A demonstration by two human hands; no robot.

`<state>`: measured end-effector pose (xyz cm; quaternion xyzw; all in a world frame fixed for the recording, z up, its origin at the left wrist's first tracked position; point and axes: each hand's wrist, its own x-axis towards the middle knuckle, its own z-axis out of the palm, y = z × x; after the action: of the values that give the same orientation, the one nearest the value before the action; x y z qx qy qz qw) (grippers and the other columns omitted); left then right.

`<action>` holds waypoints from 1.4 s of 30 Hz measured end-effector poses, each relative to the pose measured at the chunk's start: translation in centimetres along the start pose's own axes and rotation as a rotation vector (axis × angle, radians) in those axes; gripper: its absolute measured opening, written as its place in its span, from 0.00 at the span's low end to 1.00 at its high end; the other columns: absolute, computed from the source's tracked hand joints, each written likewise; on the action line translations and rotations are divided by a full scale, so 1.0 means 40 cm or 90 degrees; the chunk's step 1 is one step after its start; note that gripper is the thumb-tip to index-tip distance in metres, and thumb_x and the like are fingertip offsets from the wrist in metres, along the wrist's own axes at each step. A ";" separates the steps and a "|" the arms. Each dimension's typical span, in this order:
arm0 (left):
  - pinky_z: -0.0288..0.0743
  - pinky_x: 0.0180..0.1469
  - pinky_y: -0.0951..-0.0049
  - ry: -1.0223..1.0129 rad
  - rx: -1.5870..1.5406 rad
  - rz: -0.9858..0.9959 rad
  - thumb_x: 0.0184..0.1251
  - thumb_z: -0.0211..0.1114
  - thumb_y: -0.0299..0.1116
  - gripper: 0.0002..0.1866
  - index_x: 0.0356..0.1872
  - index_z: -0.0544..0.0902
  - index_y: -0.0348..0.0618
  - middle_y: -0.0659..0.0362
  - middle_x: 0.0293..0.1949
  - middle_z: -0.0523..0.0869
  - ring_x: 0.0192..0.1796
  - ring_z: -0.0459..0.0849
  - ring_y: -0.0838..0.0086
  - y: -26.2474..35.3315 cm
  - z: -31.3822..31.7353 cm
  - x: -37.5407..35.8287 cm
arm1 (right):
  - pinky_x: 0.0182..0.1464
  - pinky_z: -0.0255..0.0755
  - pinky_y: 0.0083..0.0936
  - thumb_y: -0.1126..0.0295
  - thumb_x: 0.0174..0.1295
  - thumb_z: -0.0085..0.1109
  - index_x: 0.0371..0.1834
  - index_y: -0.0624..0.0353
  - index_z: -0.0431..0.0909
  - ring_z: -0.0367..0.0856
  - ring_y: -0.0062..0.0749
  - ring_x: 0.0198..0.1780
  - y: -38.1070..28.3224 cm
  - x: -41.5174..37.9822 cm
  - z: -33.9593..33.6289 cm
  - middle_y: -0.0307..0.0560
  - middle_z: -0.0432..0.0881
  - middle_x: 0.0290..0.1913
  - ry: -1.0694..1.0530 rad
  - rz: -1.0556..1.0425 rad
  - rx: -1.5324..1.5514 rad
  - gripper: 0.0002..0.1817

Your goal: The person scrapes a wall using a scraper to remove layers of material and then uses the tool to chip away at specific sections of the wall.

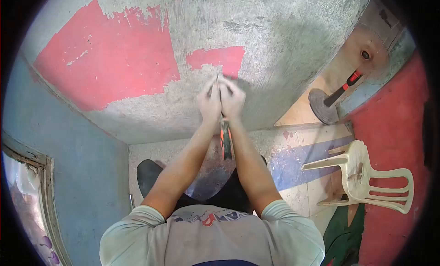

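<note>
My left hand (pixel 210 101) and my right hand (pixel 232 98) are closed side by side, fingertips pressed together at the lower edge of a small pink paint patch (pixel 220 57) on the wall (pixel 270 50). Between my wrists, the orange-and-black handle (pixel 226 140) of a tool sticks out from under both hands toward my body. The tool's working end is hidden in my fingers. Around the patch the wall is bare, rough grey. To the left, a larger pink paint patch (pixel 114 55) has ragged edges.
A cream plastic chair (pixel 357 172) stands at right by a red wall (pixel 389 137). Behind it, a pedestal fan (pixel 324 105) with a round grey base stands past the wall's edge. Paint flakes litter the tiled floor (pixel 288 149). A blue wall (pixel 87 174) with a wood-framed opening is at left.
</note>
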<state>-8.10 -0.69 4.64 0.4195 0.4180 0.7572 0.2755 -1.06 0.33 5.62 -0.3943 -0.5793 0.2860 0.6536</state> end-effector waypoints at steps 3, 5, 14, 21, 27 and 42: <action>0.79 0.58 0.74 0.007 -0.029 -0.054 0.77 0.60 0.26 0.15 0.58 0.86 0.31 0.50 0.54 0.90 0.54 0.86 0.75 0.061 0.022 0.029 | 0.57 0.79 0.26 0.73 0.69 0.62 0.52 0.66 0.88 0.88 0.29 0.51 -0.054 0.039 0.006 0.52 0.92 0.50 0.001 0.006 0.024 0.13; 0.78 0.59 0.74 0.006 -0.077 -0.052 0.77 0.60 0.26 0.15 0.59 0.86 0.31 0.49 0.53 0.91 0.54 0.86 0.75 0.065 0.028 0.025 | 0.57 0.79 0.26 0.73 0.69 0.62 0.53 0.66 0.88 0.88 0.28 0.51 -0.059 0.039 0.001 0.52 0.92 0.50 0.002 0.020 0.008 0.13; 0.78 0.61 0.74 -0.001 -0.019 -0.103 0.78 0.59 0.26 0.17 0.63 0.84 0.33 0.52 0.56 0.90 0.56 0.86 0.74 0.048 0.025 -0.008 | 0.56 0.79 0.26 0.74 0.69 0.62 0.51 0.67 0.88 0.88 0.27 0.49 -0.004 0.022 -0.017 0.50 0.92 0.46 -0.012 -0.015 -0.005 0.12; 0.78 0.61 0.74 -0.017 -0.002 0.000 0.78 0.58 0.26 0.17 0.62 0.85 0.33 0.51 0.57 0.90 0.57 0.86 0.75 -0.068 -0.010 -0.029 | 0.58 0.80 0.30 0.72 0.68 0.62 0.52 0.66 0.88 0.90 0.38 0.53 0.078 -0.026 -0.013 0.55 0.92 0.50 -0.005 0.000 0.002 0.13; 0.79 0.57 0.76 -0.016 -0.042 -0.093 0.79 0.59 0.26 0.17 0.63 0.84 0.32 0.52 0.55 0.90 0.54 0.85 0.76 -0.025 0.009 -0.013 | 0.59 0.79 0.29 0.73 0.69 0.61 0.52 0.66 0.88 0.90 0.36 0.54 0.039 0.004 -0.014 0.55 0.91 0.51 0.005 -0.023 0.005 0.13; 0.80 0.54 0.76 0.001 -0.011 -0.033 0.78 0.60 0.27 0.17 0.62 0.85 0.34 0.53 0.53 0.91 0.50 0.86 0.77 0.054 0.034 0.007 | 0.56 0.79 0.27 0.75 0.69 0.61 0.53 0.67 0.88 0.88 0.30 0.50 -0.019 0.039 -0.019 0.51 0.92 0.49 -0.010 -0.033 -0.015 0.13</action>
<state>-7.19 -0.99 7.02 0.4053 0.4222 0.7539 0.2986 -0.14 1.07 7.09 -0.3845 -0.5977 0.2652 0.6517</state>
